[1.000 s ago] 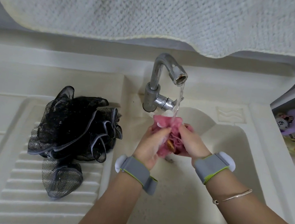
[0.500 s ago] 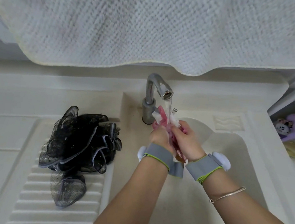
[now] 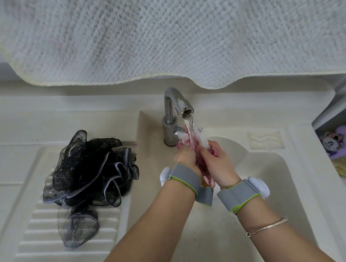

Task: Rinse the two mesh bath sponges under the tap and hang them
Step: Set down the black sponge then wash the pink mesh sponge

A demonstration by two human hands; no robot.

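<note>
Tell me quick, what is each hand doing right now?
Left hand: closed, gripping the pink sponge under the running tap.
Right hand: closed, gripping the same pink sponge.

Bare forearms. Grey wristband (image 3: 184,179) with lime edging and white pod on left wrist; matching band (image 3: 238,194) on right. Thin metal bangle (image 3: 267,227) nearer the right elbow.

Pink sponge (image 3: 190,142) mostly hidden between left hand (image 3: 185,155) and right hand (image 3: 218,162); towel (image 3: 179,33) cut off at top edge; shelf items (image 3: 344,145) indistinct.
</note>
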